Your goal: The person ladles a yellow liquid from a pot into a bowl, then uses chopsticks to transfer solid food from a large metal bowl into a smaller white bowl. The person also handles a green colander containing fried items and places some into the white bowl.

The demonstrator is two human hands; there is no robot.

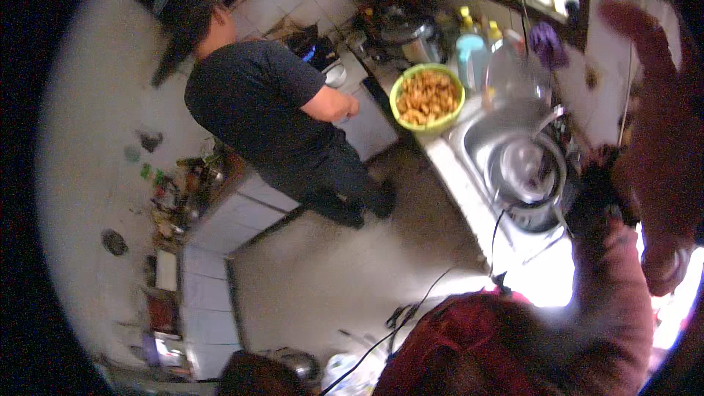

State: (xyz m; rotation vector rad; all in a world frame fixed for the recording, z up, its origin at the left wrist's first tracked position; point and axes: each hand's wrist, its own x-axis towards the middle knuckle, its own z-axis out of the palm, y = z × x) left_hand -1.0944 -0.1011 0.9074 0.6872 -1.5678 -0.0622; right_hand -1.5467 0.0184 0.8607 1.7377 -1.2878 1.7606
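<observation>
A pink sleeve [613,280] reaches towards the sink from the maroon clothing at the bottom. The dark, blurred shape at its end appears to be my right hand [599,192], perhaps gloved, beside the sink's rim; its fingers and any hold are unclear. My left hand is out of view. Inside the stainless steel sink [473,146] is a round metal basin [528,168], blurred. Beyond it stands a yellow-green plastic basket [393,102] heaped with brown food pieces [429,96]. A blurred reddish-brown shape [665,148], perhaps a hand close to the lens, covers the right side; whose is unclear.
A person in a dark T-shirt [253,99] stands at the far counter near a lit gas burner [309,54] and a white bowl [335,74]. Bottles [466,19] and a light-blue-topped container [470,47] line the wall. A black cable [379,335] crosses the foreground.
</observation>
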